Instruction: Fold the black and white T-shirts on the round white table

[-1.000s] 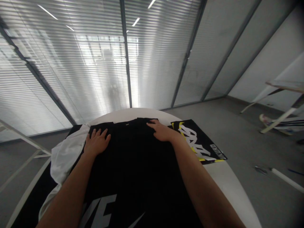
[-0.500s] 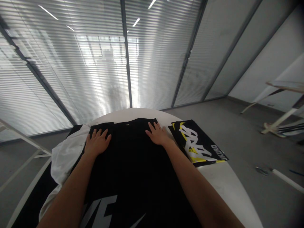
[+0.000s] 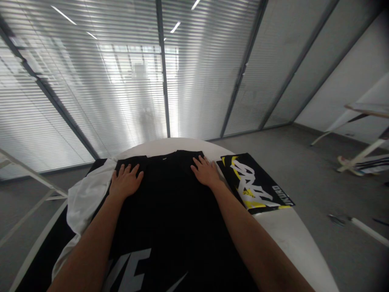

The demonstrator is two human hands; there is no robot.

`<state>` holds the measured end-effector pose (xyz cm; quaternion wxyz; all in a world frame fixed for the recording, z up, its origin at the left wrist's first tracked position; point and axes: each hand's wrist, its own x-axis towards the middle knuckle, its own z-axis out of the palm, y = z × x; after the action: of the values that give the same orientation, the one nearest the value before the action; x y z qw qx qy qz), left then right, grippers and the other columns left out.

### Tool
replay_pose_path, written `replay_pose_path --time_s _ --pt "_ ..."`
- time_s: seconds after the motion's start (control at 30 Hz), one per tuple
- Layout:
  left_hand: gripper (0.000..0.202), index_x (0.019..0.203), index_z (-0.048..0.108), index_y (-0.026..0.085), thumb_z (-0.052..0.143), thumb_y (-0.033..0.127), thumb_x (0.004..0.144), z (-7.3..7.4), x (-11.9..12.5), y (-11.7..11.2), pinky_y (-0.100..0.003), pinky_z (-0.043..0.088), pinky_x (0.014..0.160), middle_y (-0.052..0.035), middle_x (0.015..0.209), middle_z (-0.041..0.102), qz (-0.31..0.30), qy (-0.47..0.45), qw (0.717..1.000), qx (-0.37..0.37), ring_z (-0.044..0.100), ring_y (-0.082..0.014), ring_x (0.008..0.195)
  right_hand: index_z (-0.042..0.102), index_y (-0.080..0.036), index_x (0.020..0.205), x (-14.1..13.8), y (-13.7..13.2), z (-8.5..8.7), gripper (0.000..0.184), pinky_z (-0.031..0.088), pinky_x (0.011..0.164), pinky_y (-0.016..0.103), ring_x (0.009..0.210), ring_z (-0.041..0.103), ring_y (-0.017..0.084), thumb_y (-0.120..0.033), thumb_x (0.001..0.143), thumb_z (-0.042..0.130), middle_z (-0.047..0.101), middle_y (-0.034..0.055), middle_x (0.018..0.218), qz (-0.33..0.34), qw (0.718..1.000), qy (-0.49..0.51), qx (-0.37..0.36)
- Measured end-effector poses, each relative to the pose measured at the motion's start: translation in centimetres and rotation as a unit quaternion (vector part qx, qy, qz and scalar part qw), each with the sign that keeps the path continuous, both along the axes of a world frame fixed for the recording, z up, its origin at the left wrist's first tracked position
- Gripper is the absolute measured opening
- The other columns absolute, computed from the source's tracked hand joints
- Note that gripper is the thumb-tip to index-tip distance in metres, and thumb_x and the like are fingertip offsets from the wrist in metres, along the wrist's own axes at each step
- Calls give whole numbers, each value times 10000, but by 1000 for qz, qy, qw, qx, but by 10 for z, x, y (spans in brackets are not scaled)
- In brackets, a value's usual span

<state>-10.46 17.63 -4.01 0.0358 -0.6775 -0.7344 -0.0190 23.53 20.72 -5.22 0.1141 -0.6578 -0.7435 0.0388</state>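
A black T-shirt (image 3: pixel 170 202) with grey lettering and a swoosh lies spread flat on the white table (image 3: pixel 291 239), its neckline at the far side. Flat on its left shoulder rests my left hand (image 3: pixel 126 182), fingers spread. My right hand (image 3: pixel 205 170) lies open near the shirt's right shoulder, fingers pointing away from me. Neither hand grips anything. To the left, a crumpled white garment (image 3: pixel 86 198) sits partly under the shirt's edge. On the right, a folded black garment (image 3: pixel 255 182) with white and yellow graphics lies close to my right hand.
More black cloth (image 3: pixel 45 247) covers the table's left side. Blinds (image 3: pixel 127 93) behind glass panels stand beyond the far edge. A white frame (image 3: pixel 33 174) is at left; a table leg (image 3: pixel 361 156) and a white pole (image 3: pixel 369 231) are at right on the floor side.
My right hand has slid slightly to the right across the shirt. My left hand stays in about the same place, and the view has shifted a little.
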Motion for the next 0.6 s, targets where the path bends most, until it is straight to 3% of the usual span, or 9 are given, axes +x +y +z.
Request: replay_pose_path --time_s 0.13,0.23,0.33,0.43,0.6 --pt "660 1480 382 265 218 587 928 0 1 -1 -590 197 1100 -125 1514 390 2 -1 1000 7 232 -369 1431 419 -210 1435 3 3 7 504 117 1147 538 1418 261 271 -398 992 270 375 96 1517 -49 996 33 69" --pt "656 1479 383 261 225 582 928 2 2 -3 -593 194 1100 -123 1514 390 3 -6 1000 9 227 -369 1432 342 -155 1476 6 4 10 536 163 1147 498 1408 287 268 -372 996 243 370 128 1514 -81 992 47 85" --pt "653 1476 389 260 231 578 928 3 3 -3 -594 193 1100 -123 1516 388 5 -11 1000 6 222 -369 1434 254 -182 1519 5 5 7 599 157 1145 515 1442 206 286 -464 990 257 245 128 1573 -46 998 18 32" --pt "657 1479 382 256 227 579 928 3 3 -2 -593 182 1106 -126 1519 382 3 -12 1000 6 217 -370 1436 277 -258 1514 3 5 3 619 102 1138 574 1459 138 303 -559 975 233 187 88 1596 0 999 -20 -41" --pt "664 1494 354 247 205 572 935 2 4 -4 -597 165 1112 -137 1531 356 3 -11 1000 1 202 -378 1439 259 -280 1519 2 8 1 619 87 1130 591 1463 110 302 -568 973 220 158 70 1604 -3 998 -21 -58"
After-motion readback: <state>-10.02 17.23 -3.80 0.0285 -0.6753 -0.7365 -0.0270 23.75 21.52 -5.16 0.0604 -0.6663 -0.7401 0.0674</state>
